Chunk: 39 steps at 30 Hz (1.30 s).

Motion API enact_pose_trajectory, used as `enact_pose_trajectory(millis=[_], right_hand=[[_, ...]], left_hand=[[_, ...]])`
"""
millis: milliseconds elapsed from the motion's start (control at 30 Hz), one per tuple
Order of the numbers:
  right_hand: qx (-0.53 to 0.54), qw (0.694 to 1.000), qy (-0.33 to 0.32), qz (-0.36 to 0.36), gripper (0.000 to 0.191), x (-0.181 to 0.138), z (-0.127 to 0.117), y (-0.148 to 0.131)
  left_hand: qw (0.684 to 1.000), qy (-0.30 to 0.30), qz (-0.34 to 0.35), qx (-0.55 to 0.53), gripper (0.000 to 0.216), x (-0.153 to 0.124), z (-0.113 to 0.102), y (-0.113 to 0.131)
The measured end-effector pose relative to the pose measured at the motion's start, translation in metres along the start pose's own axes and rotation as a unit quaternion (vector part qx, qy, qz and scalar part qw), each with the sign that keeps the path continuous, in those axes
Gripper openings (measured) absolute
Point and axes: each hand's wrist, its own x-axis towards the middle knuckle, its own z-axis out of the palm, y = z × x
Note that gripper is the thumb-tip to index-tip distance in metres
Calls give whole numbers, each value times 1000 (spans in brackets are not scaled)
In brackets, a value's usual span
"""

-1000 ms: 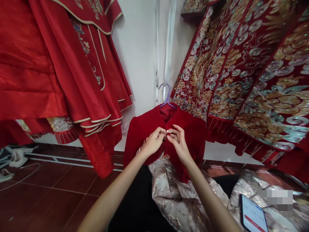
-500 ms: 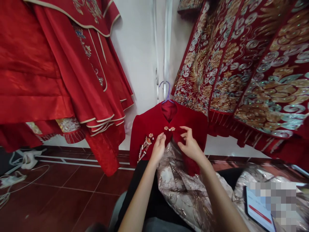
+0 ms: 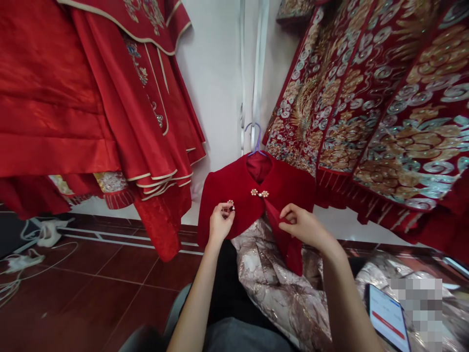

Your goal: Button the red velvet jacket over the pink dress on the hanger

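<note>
A short red jacket point(image 3: 234, 186) hangs in front of me on a purple hanger point(image 3: 257, 139). My left hand point(image 3: 221, 221) is closed on a beaded brooch point(image 3: 230, 202) on the jacket's left side; its hanging strands are mostly hidden by the hand. With thumb and fingers, my right hand point(image 3: 304, 226) pinches the jacket's right front edge, folding it back so the lighter red lining point(image 3: 274, 215) shows. Between the hands, at the neck opening, sits a pearl-like flower clasp point(image 3: 260, 193), fastened across the front. Patterned metallic fabric point(image 3: 260, 264) lies beneath, over my lap.
Red garments with pale piping point(image 3: 146, 122) hang at left, and a heavily embroidered red garment point(image 3: 366, 107) at right. A phone point(image 3: 386, 313) rests on the fabric at lower right. White shoes point(image 3: 49, 232) and cables lie on the tiled floor at left.
My left hand has moved left from the jacket's front edge to the brooch. My right hand has moved down and right, and now folds the right front edge outward.
</note>
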Motion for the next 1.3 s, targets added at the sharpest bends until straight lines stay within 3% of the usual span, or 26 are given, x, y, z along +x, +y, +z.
enact_pose_trajectory(millis=[100,333,467,600,667,767,967,1300], right_hand=[[-11,999,-31,-27,13,-3,-1,-5],[147,975,-141,-86,27,-18,-12,-23],[215,969,-75,-100,43,-6,14,-23],[203,974,4,-104,34,20,63,-14],[206,973,20,-105,24,34,86,-10],[217,969,49,-104,25,50,110,-8],[203,969,68,-127,32,64,124,-9],[149,976,101,-126,24,64,132,-16]], left_hand=[[998,-45,-3,-34,24,-1,2,-3],[1000,-28,-5,13,30,-4,8,-2],[999,-16,-1,42,31,-2,16,-2],[999,16,-23,-20,25,-1,20,-1],[997,23,-32,-61,23,0,18,-1],[994,25,-43,-96,25,1,14,-4],[984,20,-62,-164,29,2,12,-11],[993,49,-35,-105,25,1,14,-13]])
